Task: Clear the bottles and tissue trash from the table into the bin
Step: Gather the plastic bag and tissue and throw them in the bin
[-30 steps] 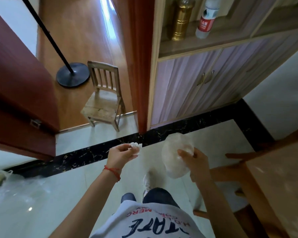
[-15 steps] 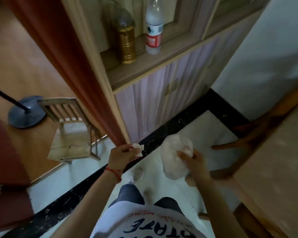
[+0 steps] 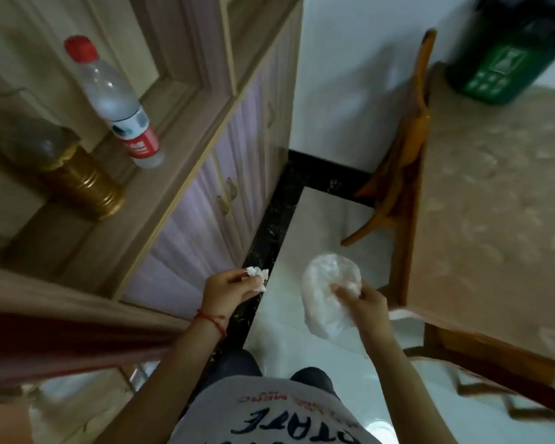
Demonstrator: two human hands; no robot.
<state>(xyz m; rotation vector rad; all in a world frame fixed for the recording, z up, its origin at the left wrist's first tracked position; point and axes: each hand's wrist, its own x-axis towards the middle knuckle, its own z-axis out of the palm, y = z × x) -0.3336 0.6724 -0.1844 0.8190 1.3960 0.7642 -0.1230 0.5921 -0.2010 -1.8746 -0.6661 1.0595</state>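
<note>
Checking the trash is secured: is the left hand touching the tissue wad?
Touching. The head view shows the left hand pinching the white tissue wad between its fingertips, with no gap.

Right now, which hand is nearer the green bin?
The right hand, holding a crumpled bag, is nearer the green bin. The left hand, pinching tissue, is farther left.

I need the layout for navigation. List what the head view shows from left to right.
Gold bottle → red-capped water bottle → left hand pinching tissue → right hand holding a plastic bag → table → green bin.
</note>
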